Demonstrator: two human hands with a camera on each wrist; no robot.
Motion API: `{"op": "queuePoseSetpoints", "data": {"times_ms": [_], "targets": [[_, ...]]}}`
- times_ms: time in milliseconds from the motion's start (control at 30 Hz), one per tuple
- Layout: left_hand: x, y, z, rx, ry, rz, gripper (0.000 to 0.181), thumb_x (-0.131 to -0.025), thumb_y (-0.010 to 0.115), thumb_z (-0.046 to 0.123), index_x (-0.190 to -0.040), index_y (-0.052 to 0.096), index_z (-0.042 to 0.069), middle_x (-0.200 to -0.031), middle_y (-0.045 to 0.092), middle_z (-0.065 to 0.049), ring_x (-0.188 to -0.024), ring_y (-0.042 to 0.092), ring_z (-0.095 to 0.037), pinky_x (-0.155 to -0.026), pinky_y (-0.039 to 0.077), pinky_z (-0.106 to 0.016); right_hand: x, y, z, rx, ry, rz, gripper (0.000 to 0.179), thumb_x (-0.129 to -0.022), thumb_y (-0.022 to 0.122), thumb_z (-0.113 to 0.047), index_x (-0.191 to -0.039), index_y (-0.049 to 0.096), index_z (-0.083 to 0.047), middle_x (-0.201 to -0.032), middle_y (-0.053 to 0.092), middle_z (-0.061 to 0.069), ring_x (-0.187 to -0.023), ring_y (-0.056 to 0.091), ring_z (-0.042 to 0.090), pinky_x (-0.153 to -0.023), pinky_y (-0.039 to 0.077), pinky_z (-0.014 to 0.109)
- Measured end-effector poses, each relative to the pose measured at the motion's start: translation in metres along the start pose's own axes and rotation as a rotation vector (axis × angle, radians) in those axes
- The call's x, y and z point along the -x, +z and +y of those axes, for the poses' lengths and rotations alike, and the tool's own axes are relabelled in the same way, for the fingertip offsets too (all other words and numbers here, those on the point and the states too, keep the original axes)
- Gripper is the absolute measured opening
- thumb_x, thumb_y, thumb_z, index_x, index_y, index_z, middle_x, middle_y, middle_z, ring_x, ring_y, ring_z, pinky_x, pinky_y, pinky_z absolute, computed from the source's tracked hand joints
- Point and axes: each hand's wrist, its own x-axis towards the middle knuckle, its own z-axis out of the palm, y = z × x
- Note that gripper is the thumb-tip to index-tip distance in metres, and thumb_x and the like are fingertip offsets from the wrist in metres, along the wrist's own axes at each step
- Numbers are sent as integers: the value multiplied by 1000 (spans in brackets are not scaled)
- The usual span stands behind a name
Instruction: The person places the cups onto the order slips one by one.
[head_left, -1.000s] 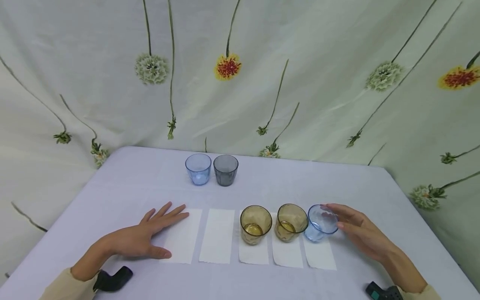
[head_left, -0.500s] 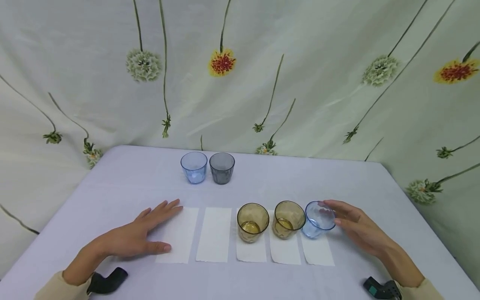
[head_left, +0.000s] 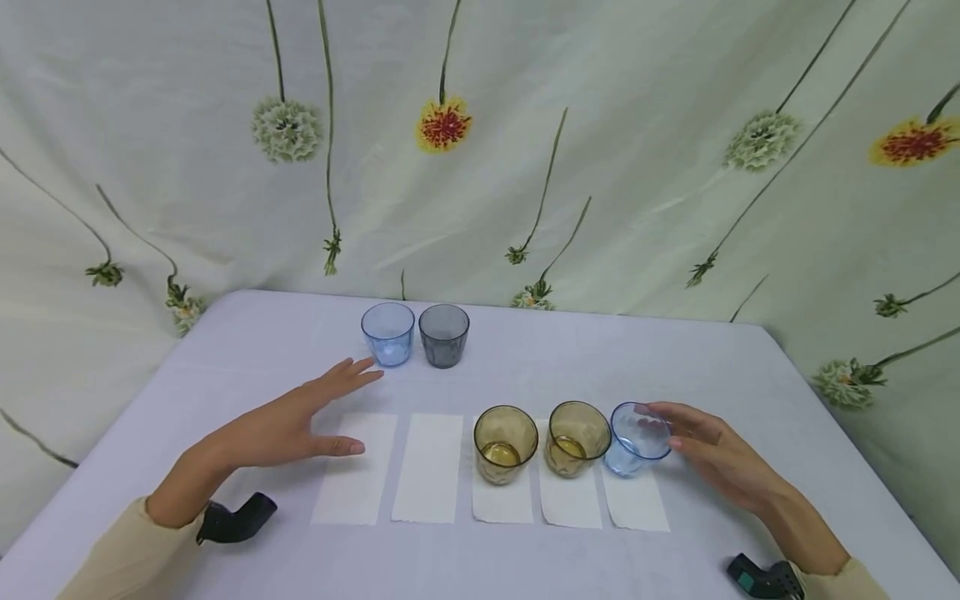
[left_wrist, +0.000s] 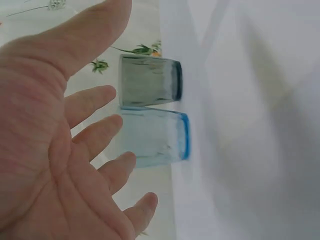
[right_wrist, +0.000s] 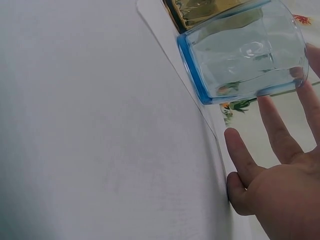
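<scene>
My left hand (head_left: 288, 427) hovers over the leftmost paper strip (head_left: 358, 487), thumb spread and fingers stretched toward two glasses at the back. Those are a light blue glass (head_left: 387, 337) and, right beside it, a grey glass (head_left: 444, 340); in the left wrist view the blue glass (left_wrist: 155, 137) lies past the fingertips, apparently untouched. At the right, my right hand (head_left: 723, 462) holds a second light blue glass (head_left: 633, 454) near its rim, thumb on the near side and a finger behind. That glass stands upright on the rightmost strip; its wall (right_wrist: 235, 60) meets the fingertips.
Two amber glasses (head_left: 506, 450) stand upright on the middle and fourth strips, the right one (head_left: 576, 446) close against the held blue glass. The second strip (head_left: 427, 475) is bare. White cloth covers the table (head_left: 525, 567); a flower-print curtain (head_left: 637, 167) hangs behind.
My left hand has lifted from the table by the leftmost strip and moved forward and right toward the back glasses. The right hand and its blue glass stay still; the head view shifted slightly earlier.
</scene>
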Motion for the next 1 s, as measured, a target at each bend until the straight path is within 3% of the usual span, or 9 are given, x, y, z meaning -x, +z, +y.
{"op": "queuePoseSetpoints", "data": {"times_ms": [133, 467, 667, 1000], "targets": [[-11, -7, 8, -14, 2, 21, 83, -87, 73, 52, -156, 35, 27, -167, 23, -7, -153, 18, -38, -114, 26, -66, -1, 2, 0, -6, 7, -13, 48, -103, 39, 6, -151, 37, 1, -152, 50, -5, -142, 39, 0, -108, 31, 11], [-51, -27, 27, -46, 46, 100, 79, -88, 76, 40, -154, 41, 14, -161, 37, -9, -150, 29, -34, -117, 30, -59, 1, 2, 1, -24, 2, -23, 48, -103, 39, 6, -152, 35, 2, -152, 49, -6, -142, 38, -1, -109, 31, 10], [-74, -33, 24, -46, 61, 140, 74, -87, 79, 30, -151, 45, 12, -156, 44, -10, -146, 37, -34, -115, 34, -58, 1, 1, 1, -8, -2, -16, 48, -103, 40, 6, -151, 36, 2, -151, 50, -5, -141, 39, -2, -109, 31, 10], [-110, -33, 18, -26, -17, 122, 72, -88, 78, 35, -150, 46, 15, -156, 45, -8, -147, 35, -32, -117, 31, -57, 0, -1, 2, -8, 2, -1, 48, -102, 41, 8, -149, 37, 4, -149, 53, -5, -139, 43, -1, -109, 34, 11]]}}
